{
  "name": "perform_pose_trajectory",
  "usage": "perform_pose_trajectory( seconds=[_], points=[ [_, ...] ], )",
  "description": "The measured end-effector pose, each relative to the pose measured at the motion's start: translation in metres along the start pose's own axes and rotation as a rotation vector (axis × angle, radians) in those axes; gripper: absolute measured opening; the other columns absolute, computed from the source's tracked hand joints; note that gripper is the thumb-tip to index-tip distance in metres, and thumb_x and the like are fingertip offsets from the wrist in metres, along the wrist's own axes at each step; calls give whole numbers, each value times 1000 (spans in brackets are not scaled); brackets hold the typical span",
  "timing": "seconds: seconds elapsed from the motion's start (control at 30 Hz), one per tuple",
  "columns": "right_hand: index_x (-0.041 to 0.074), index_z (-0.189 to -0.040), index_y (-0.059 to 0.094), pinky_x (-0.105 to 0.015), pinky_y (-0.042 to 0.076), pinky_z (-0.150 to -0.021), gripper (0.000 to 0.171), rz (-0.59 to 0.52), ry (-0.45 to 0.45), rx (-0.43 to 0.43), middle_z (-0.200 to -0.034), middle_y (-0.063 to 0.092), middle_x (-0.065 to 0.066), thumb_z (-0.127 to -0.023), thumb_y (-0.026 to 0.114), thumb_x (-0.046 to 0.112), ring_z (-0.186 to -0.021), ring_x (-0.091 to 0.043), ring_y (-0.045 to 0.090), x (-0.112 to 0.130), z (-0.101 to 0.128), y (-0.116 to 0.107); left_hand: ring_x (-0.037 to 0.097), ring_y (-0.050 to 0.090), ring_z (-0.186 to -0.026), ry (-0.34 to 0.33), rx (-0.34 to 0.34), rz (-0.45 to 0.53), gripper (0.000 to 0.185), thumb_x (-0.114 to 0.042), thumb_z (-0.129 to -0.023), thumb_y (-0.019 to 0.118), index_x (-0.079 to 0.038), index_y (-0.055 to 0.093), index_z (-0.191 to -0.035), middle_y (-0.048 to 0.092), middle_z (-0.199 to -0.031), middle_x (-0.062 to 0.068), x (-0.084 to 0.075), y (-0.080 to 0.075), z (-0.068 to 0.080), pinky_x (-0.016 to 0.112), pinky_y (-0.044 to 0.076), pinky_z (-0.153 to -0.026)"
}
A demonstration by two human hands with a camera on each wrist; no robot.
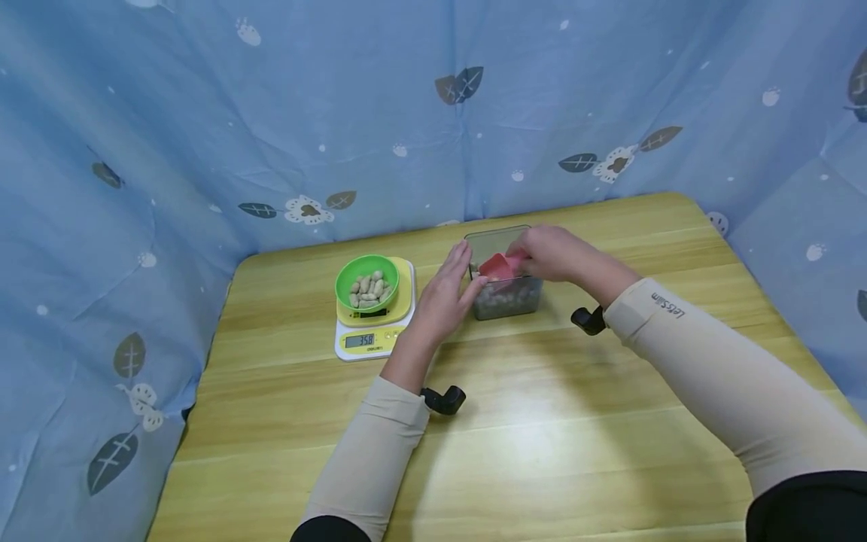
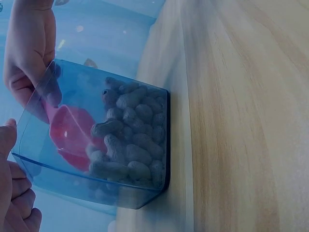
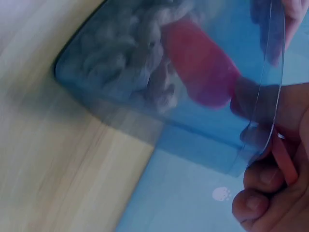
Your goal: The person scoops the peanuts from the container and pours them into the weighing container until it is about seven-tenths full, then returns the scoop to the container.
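Observation:
A clear bluish plastic container point(image 1: 524, 295) holds unshelled peanuts point(image 2: 137, 130). Inside it, a pink scoop point(image 1: 497, 267) lies tilted against the peanuts, its bowl partly among them. My right hand point(image 1: 552, 252) reaches over the container's right rim and grips the scoop's handle point(image 3: 285, 162). My left hand point(image 1: 439, 297) rests along the container's left side, its fingers extended and the thumb near the front rim. To the left, a green bowl point(image 1: 347, 272) with several peanuts stands on a yellow and white kitchen scale point(image 1: 406, 297), whose display point(image 1: 359, 341) appears to read 35.8.
The wooden table point(image 1: 528, 421) extends in front of the container and out to both sides. A blue patterned curtain point(image 1: 379, 113) hangs behind the table and along its sides. A black wrist-camera mount point(image 1: 445, 400) sticks out from the left wrist.

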State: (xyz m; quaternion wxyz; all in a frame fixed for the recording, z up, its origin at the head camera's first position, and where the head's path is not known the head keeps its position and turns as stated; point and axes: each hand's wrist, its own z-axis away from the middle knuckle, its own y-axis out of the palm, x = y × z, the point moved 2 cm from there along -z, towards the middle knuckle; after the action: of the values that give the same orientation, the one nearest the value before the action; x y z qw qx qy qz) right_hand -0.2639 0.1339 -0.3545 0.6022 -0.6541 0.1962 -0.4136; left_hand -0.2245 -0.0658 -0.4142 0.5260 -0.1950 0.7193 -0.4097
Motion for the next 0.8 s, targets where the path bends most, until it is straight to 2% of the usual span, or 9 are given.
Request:
perform_pose_trajectory(
  seconds=[0.07,0.37,0.53,0.67,0.8],
  points=[
    [9,-85,72,-35,47,-67,11,-11,17,6,-76,65,-1,-92,64,7,-69,-19,53,0,0,1,8,8,-152,-7,0,5,72,-56,-101,37,-16,20,-158,6,-166,-10,0,1,0,36,20,-123],
    [4,-105,75,-39,52,-76,18,-168,111,39,-91,73,-6,-91,66,8,-79,-21,60,-5,7,-2,7,8,-151,-21,-8,-3,72,-58,-101,35,-18,19,-158,5,-165,-14,0,2,1,36,19,-123],
    [3,-112,73,-42,52,-80,23,-152,120,0,-95,73,-9,-92,68,12,-81,-22,61,-2,7,0,7,8,-151,-26,-5,20,71,-57,-101,37,-20,19,-158,4,-164,-16,-1,3,0,37,20,-124],
    [4,-106,74,-39,49,-73,18,-125,132,-25,-89,71,-7,-92,67,13,-76,-22,56,3,5,2,7,8,-151,-17,-8,25,70,-55,-102,39,-21,19,-158,5,-165,-16,-1,3,0,37,20,-124],
    [5,-102,75,-38,48,-73,15,-113,147,-3,-90,71,-7,-93,66,13,-77,-22,56,7,7,1,7,7,-151,-15,-11,24,70,-55,-102,39,-20,19,-158,6,-165,-14,0,3,0,36,20,-123]
  ],
)
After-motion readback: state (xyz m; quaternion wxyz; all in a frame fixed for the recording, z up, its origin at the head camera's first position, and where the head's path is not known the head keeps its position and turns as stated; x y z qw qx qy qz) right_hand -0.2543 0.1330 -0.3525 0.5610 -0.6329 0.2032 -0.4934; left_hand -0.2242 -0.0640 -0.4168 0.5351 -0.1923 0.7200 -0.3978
